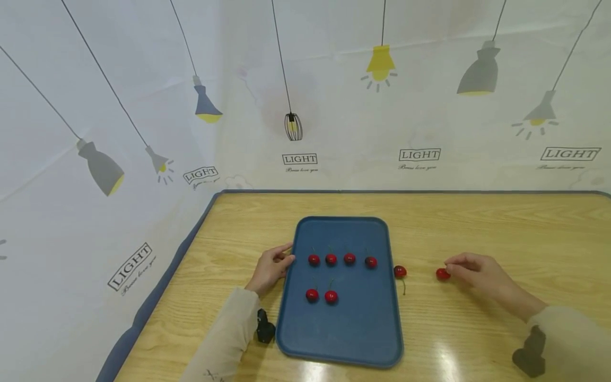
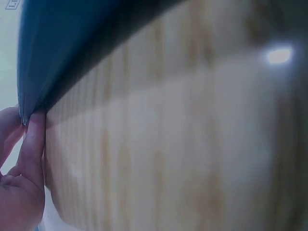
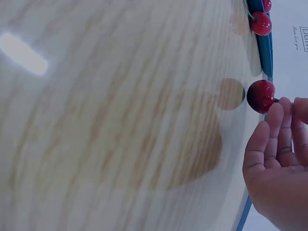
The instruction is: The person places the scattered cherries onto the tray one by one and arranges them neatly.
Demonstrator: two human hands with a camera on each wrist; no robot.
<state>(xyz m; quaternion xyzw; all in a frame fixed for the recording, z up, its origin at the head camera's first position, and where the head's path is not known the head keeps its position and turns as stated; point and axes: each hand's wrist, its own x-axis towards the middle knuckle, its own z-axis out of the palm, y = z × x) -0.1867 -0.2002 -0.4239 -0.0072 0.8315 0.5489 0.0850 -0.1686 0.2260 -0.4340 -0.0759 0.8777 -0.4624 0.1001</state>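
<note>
A blue tray (image 1: 353, 334) lies on the wooden table. My left hand (image 1: 271, 268) grips its left rim; in the left wrist view the tray edge (image 2: 36, 91) sits between thumb and fingers (image 2: 32, 139). To the right of the tray, my right hand (image 1: 479, 273) pinches a red cherry (image 1: 442, 274) by its stem. The right wrist view shows this cherry (image 3: 261, 96) hanging from the fingertips, close over the table. Another cherry (image 1: 400, 271) with its stem toward me lies against the tray's right edge.
Several cherries stand in a back row on the tray, among them one cherry (image 1: 350, 258), with two more, such as the cherry (image 1: 331, 296), in a row nearer me. Behind the wooden table (image 1: 477, 223) hangs a white cloth (image 1: 343, 106) printed with lamps.
</note>
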